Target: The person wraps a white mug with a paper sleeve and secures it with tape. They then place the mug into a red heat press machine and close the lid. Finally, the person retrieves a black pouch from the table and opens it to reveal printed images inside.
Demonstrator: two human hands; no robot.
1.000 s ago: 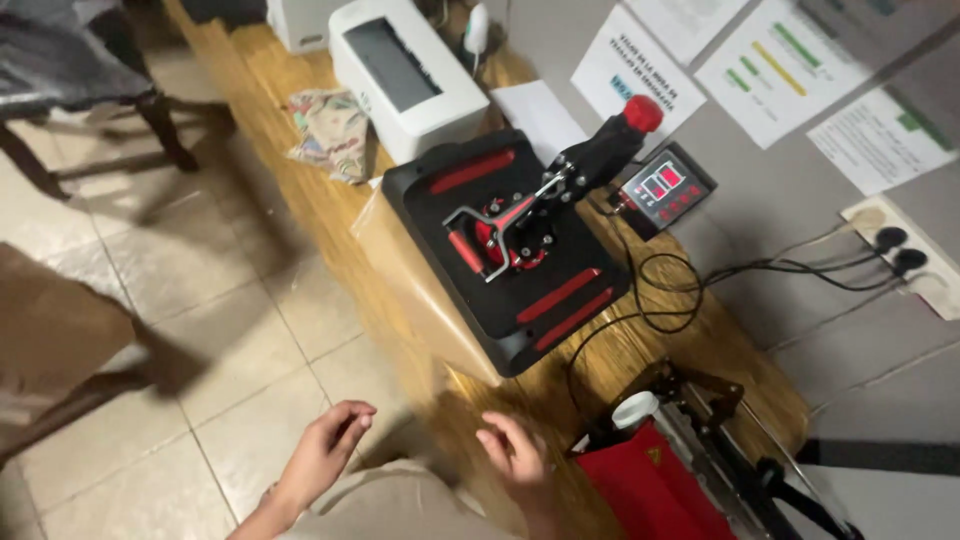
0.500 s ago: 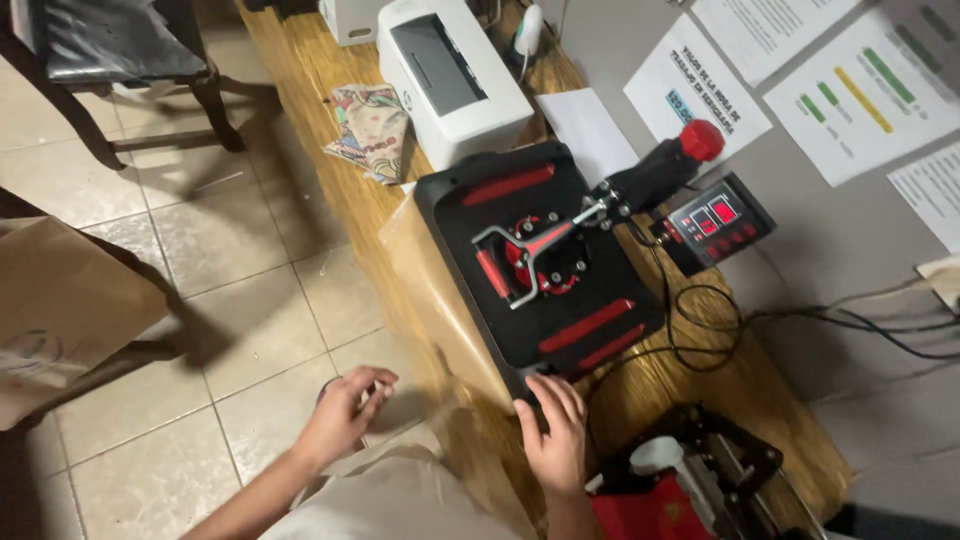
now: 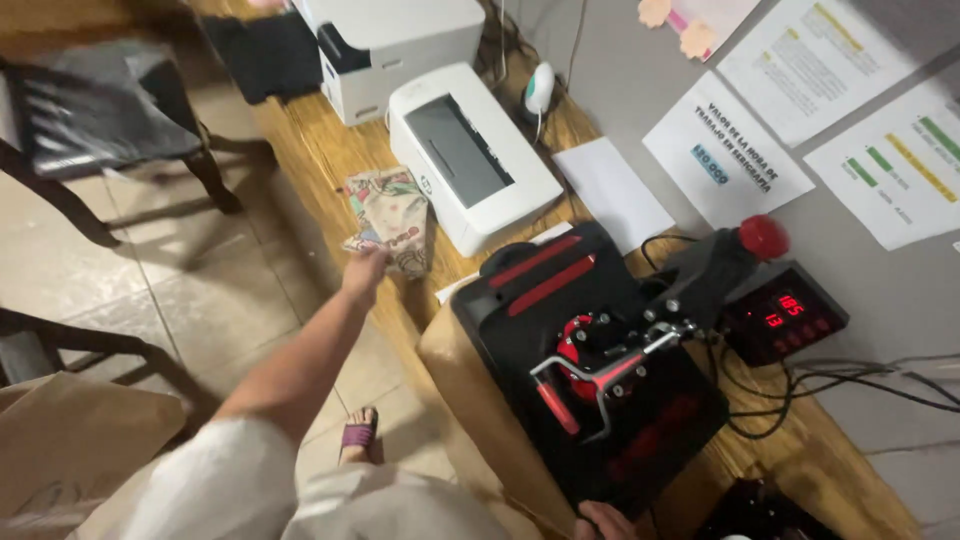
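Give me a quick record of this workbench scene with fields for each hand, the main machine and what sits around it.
left hand: left hand stretched out to the folded patterned cloth, at its lower edge; a firm grasp cannot be told
right hand: right hand at the near edge of the black and red heat press, mostly out of frame
press state: closed, red-knobbed handle pointing to the wall
surface: long wooden bench
nearby: small white printer beside the cloth; black control box with red digits

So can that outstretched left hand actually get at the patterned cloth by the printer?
Probably yes. The left hand is already at the patterned cloth's near edge on the wooden table, and nothing lies between them. Whether the fingers actually grip it, I cannot tell.
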